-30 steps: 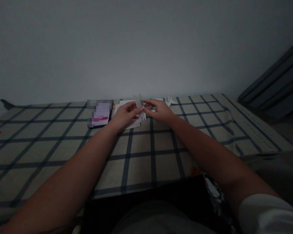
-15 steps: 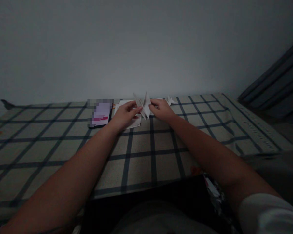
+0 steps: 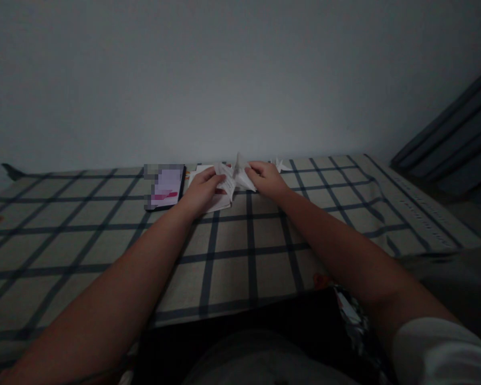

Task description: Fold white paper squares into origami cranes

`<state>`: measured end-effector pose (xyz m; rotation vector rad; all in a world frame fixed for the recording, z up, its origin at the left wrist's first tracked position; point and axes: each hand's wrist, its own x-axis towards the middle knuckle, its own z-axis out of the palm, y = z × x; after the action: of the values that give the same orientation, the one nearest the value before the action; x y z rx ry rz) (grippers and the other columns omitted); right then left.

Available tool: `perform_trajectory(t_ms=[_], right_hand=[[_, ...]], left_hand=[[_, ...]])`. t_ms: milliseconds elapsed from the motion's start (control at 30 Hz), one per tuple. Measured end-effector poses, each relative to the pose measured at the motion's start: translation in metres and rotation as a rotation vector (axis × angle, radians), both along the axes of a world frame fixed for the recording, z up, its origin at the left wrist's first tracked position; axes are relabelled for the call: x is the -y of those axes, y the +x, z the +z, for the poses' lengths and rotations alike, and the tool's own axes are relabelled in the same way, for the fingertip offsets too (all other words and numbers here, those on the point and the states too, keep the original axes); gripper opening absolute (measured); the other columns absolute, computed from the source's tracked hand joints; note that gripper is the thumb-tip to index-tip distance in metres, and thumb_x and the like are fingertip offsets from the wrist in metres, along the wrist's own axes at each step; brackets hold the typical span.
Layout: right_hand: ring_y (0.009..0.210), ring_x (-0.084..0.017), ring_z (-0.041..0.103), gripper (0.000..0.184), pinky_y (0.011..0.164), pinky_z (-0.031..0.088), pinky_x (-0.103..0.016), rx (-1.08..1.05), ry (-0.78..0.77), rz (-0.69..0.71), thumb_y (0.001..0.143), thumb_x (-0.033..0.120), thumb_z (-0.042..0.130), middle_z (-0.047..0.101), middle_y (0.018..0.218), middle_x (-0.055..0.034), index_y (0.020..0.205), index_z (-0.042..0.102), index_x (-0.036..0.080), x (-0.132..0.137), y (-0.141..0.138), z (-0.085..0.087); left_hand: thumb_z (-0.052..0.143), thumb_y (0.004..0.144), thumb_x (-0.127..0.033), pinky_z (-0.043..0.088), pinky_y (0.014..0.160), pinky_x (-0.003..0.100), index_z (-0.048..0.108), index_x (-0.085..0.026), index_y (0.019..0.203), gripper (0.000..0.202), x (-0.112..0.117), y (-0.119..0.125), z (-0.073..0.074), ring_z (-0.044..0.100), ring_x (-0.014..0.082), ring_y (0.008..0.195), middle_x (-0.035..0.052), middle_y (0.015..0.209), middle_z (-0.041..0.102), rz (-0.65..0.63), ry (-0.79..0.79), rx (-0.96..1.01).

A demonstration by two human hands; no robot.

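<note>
Between my two hands is a folded piece of white paper (image 3: 235, 176), spread into wing-like flaps with a point standing up in the middle. My left hand (image 3: 204, 187) pinches its left flap, thumb on top. The right flap is pinched by my right hand (image 3: 266, 177). Under and beside my left hand lie flat white sheets of paper (image 3: 218, 204). Just beyond my right hand a small folded white paper figure (image 3: 279, 165) with pointed tips rests on the cloth, partly hidden.
Left of the papers lies a phone (image 3: 168, 187) with a lit, partly blurred screen. A checked tablecloth (image 3: 232, 256) covers the table, which meets a plain wall (image 3: 240, 80). A dark striped curtain (image 3: 457, 117) hangs at the right.
The folded paper's flaps, nearly upright and close together before, are now pulled apart to the left and right. My hands have moved slightly apart, both still gripping it.
</note>
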<state>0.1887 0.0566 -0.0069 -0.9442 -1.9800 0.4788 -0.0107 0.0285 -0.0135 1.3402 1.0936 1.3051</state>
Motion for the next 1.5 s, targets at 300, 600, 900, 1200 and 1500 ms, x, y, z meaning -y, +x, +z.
perform_trajectory(t_ms=[300,600,900,1200,1500], right_hand=[[0.063,-0.013,0.043,0.031,0.06,0.031,-0.027,-0.181,-0.215,-0.041,0.09,0.037,0.055,0.045,0.062,0.002,0.065,0.051,0.019,-0.006,0.003,0.002],[0.055,-0.011,0.049,0.021,0.053,0.036,-0.024,-0.408,-0.426,0.022,0.086,0.035,0.06,0.052,0.062,0.0023,0.073,0.056,0.018,-0.013,0.003,-0.003],[0.066,-0.009,0.055,0.022,0.056,0.043,-0.02,-0.443,-0.283,0.143,0.083,0.028,0.064,0.061,0.083,0.0025,0.1,0.051,0.024,-0.02,0.006,-0.01],[0.078,-0.012,0.058,0.037,0.068,0.047,-0.026,-0.162,-0.159,0.12,0.083,0.013,0.047,0.07,0.107,-0.0078,0.107,0.076,0.017,-0.013,0.01,-0.006],[0.08,-0.014,0.057,0.031,0.074,0.047,-0.028,-0.165,-0.121,0.176,0.079,0.039,0.075,0.067,0.097,-0.0056,0.101,0.073,0.017,-0.014,0.004,-0.011]], left_hand=[[0.077,0.08,-0.041,0.058,0.08,0.037,0.072,-0.015,0.095,0.03,-0.008,-0.005,-0.004,0.073,0.0225,0.081,0.0074,0.085,0.075,0.042,-0.005,0.218],[0.068,0.09,-0.026,0.06,0.089,0.038,0.071,-0.012,0.098,0.016,-0.002,0.001,0.007,0.075,0.0232,0.09,0.012,0.095,0.078,0.012,-0.104,0.319],[0.068,0.082,-0.012,0.059,0.091,0.034,0.073,-0.015,0.103,0.021,0.003,-0.002,0.014,0.073,0.0195,0.099,0.0094,0.113,0.077,0.023,-0.087,0.329],[0.068,0.075,-0.011,0.061,0.089,0.03,0.071,-0.018,0.098,0.024,-0.006,-0.007,0.011,0.07,0.0231,0.109,0.0092,0.117,0.074,0.013,-0.141,0.386],[0.07,0.082,-0.035,0.063,0.081,0.034,0.068,-0.019,0.101,0.025,-0.01,-0.016,0.009,0.072,0.0234,0.089,0.0113,0.102,0.074,0.025,-0.252,0.369]])
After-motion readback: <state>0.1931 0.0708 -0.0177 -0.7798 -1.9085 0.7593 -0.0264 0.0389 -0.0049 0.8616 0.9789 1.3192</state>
